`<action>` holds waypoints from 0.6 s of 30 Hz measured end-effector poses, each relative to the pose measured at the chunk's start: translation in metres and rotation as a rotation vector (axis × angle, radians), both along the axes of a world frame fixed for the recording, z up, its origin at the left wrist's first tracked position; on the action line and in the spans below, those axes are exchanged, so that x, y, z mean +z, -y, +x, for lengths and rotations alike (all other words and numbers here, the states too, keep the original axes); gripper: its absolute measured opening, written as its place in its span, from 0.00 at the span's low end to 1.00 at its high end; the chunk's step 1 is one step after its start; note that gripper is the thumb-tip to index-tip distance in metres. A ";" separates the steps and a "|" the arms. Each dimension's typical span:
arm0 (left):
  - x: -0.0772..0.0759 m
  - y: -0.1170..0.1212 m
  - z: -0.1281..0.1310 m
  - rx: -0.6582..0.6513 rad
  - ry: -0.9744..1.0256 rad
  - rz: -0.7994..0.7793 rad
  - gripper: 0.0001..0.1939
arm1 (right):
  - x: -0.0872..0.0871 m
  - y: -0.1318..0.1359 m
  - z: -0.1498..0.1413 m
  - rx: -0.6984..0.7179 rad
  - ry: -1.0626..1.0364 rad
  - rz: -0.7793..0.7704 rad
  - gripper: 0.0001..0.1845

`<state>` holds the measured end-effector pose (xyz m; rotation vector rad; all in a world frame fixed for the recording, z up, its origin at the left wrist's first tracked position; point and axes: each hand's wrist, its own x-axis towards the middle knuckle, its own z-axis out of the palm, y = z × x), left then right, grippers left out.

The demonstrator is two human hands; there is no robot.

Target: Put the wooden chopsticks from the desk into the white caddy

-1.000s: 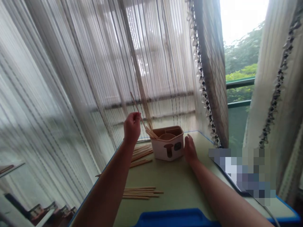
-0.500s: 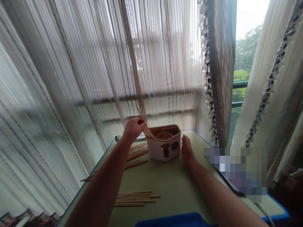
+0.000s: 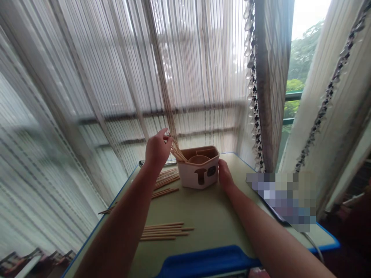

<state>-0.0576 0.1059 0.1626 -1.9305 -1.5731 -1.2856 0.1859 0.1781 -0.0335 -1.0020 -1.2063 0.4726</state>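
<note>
Several light wooden chopsticks (image 3: 180, 155) lean leftward out of the left compartment of a white and brown utensil holder (image 3: 189, 177). Beside their upper ends is my left hand (image 3: 158, 148), its index finger raised and its other fingertips close to the sticks. Whether those fingertips touch the sticks is hard to see. My right hand (image 3: 225, 174) lies against the holder's right side, fingers stretched along it and partly hidden. More chopsticks (image 3: 166, 231) lie in a row on the table, partly behind my left forearm. Another group of chopsticks (image 3: 168, 178) lies left of the holder.
The pale green table (image 3: 208, 220) has a blue edge. A blue handle-like piece (image 3: 203, 259) sits at its near edge. At the right lies a flat device (image 3: 278, 210), blurred out, with a cable (image 3: 314, 247). Sheer curtains (image 3: 130, 77) hang beyond the table.
My left hand has loosened from the chopsticks and shifted left and up, its index finger now raised. My right hand has come against the holder's side. The view has tilted slightly.
</note>
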 end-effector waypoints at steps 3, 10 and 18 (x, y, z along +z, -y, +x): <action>0.002 0.004 -0.001 -0.002 -0.096 -0.020 0.17 | 0.001 0.001 -0.001 -0.008 -0.012 -0.021 0.30; 0.003 0.009 0.000 -0.117 -0.395 -0.378 0.18 | 0.002 0.001 -0.001 0.010 -0.019 -0.032 0.29; -0.019 -0.015 0.012 -0.321 0.176 -0.290 0.41 | 0.004 0.003 -0.002 0.018 -0.021 -0.044 0.31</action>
